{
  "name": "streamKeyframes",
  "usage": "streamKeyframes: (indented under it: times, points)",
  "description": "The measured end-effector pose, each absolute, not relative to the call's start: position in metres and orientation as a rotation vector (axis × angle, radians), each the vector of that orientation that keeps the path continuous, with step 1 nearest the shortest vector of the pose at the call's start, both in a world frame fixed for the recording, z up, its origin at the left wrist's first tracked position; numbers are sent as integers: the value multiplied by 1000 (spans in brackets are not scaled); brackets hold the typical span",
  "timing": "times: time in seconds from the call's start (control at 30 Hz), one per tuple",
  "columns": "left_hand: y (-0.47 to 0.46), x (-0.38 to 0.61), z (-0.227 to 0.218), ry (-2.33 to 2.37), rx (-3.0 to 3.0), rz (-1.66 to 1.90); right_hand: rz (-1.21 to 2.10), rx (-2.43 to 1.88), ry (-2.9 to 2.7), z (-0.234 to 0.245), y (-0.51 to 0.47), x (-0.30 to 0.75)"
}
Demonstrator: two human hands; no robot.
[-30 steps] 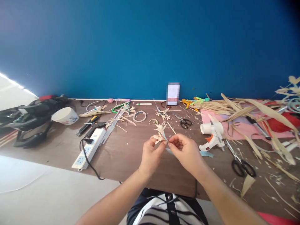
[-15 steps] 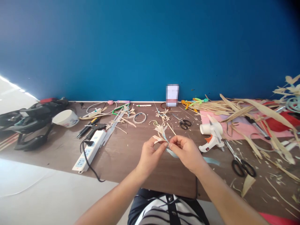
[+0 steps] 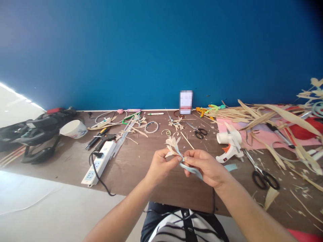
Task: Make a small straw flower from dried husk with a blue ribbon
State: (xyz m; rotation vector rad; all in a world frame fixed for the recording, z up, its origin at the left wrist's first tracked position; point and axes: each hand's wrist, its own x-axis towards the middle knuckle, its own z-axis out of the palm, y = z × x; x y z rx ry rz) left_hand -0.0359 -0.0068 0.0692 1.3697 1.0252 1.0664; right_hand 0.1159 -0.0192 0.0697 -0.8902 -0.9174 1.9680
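Note:
Above the front part of the table, my left hand [image 3: 163, 166] pinches the base of a cream flower [image 3: 172, 144] that looks made from dried husk. Its petals point up and away from me. Pale blue tape [image 3: 190, 169] runs from the flower's stem toward my right hand [image 3: 205, 166]. The right fingers are closed around the stem end and the tape, close beside the left fingertips. More of the blue tape [image 3: 230, 167] shows beyond my right wrist. Part of the stem is hidden by the fingers.
To the right lie a white glue gun [image 3: 230, 146], large scissors [image 3: 262, 174] and dried husk strips [image 3: 242, 117]. Smaller scissors [image 3: 199, 131] and a ring [image 3: 151, 127] lie farther back. At left are a power strip [image 3: 99, 164], a white bowl [image 3: 73, 129] and a black bag [image 3: 37, 131].
My right hand has turned slightly, and more of the blue tape shows below the fingers. The left hand stays on the flower's base. The view has shifted a little.

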Motion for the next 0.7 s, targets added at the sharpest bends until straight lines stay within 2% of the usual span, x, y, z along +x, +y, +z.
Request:
streamKeyframes:
  times: [0.17, 0.3, 0.4, 0.6, 0.7]
  points:
    - [-8, -40, 69, 946, 1337, 1032, 2203, -698, -862, 61, -18, 116]
    - [-8, -42, 70, 982, 1330, 1048, 2076, -806, -891, 63, -19, 110]
    - [-8, -41, 68, 1051, 1308, 1114, 1697, -1028, -1066, 67, -23, 106]
    - [-9, -38, 60, 1116, 1288, 1105, 627, -1326, -1677, 70, -39, 101]
    - [-10, -37, 56, 1111, 1272, 1077, 328, -1365, -1869, 68, -42, 99]
